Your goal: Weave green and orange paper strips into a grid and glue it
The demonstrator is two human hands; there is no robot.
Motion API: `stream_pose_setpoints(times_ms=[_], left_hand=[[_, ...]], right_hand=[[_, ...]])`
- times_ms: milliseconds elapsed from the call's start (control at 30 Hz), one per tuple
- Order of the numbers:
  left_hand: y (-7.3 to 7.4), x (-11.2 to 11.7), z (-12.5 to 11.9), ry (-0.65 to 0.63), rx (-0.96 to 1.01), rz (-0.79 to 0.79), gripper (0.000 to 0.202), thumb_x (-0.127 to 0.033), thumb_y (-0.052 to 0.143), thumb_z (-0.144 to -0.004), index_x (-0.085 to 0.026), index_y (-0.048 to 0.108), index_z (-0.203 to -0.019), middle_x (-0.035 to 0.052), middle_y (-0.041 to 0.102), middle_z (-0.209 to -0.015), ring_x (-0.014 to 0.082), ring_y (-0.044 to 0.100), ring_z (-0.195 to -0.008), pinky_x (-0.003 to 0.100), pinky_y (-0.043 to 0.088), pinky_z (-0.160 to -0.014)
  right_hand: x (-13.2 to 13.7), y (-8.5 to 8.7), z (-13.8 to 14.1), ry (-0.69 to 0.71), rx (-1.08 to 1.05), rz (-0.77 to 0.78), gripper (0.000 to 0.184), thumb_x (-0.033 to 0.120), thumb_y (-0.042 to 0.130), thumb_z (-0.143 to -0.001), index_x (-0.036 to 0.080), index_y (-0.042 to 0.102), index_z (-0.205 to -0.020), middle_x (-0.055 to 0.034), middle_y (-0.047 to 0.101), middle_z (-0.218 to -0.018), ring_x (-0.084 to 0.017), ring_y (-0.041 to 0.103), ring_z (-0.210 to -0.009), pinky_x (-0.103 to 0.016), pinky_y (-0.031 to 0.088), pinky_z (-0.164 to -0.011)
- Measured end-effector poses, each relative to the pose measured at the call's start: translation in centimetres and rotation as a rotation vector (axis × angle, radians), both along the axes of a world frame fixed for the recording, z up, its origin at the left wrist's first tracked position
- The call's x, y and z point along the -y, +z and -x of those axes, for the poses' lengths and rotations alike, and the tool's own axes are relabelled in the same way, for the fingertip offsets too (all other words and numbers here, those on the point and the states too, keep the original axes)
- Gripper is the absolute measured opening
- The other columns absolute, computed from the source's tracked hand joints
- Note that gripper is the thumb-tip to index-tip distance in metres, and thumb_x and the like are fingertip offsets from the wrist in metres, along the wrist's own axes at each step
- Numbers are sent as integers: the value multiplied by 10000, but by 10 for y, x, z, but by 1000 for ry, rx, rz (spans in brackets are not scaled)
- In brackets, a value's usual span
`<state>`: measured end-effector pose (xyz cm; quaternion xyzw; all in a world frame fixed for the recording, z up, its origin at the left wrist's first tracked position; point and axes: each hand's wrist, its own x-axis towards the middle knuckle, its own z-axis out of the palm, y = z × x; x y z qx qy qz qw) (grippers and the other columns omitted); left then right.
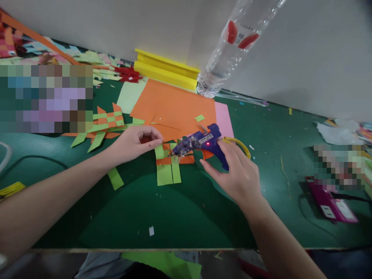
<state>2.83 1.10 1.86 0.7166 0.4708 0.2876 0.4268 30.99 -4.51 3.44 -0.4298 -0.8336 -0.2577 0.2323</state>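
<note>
My right hand [236, 170] grips the handle of a blue glue gun [200, 141], its red light on. The nozzle points left at a small weave of green and orange paper strips [168, 162] on the green table. My left hand [135, 141] rests with fingers curled and pinched on the weave's upper left edge. Yellow-handled scissors [240, 144] lie just behind my right hand.
An orange sheet [174, 106] and a pink sheet [224, 120] lie behind the weave. A finished woven piece [107, 120] sits to the left, a yellow folded card [165, 69] and a clear plastic bottle [229, 50] by the wall. A magenta device [331, 203] is at right.
</note>
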Motion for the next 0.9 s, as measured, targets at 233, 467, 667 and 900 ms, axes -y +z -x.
stream_pose_setpoints(times_ms=[233,467,667,900], left_hand=[[1,1,0,-4,71,-7,303,-410,478,-912,-188,653,-805,12,647,-680,120,557,-582,234,433,-536],[4,2,-1,6,52,-7,295,-390,471,-902,-188,643,-774,13,637,-655,118,542,-559,235,416,-508],[-1,2,2,15,40,-31,274,-379,478,-894,-191,641,-779,18,644,-663,125,560,-571,244,441,-528],[0,1,1,5,35,-21,256,-362,492,-886,-194,660,-789,19,649,-656,120,550,-555,236,420,-503]], right_hand=[[-10,6,-18,-125,-79,-22,504,377,684,-829,146,522,-1246,-126,715,-975,-251,710,-851,-323,574,-659],[-24,13,-45,-438,-259,82,521,489,600,-853,164,550,-1257,-171,683,-1044,-338,678,-936,-434,552,-727],[-55,5,-86,-827,-445,301,556,512,544,-848,105,567,-1227,-215,652,-1149,-386,611,-1090,-513,469,-924],[-97,-6,-122,-1185,-454,580,590,542,518,-859,49,607,-1171,-271,639,-1154,-405,606,-1101,-506,466,-927]])
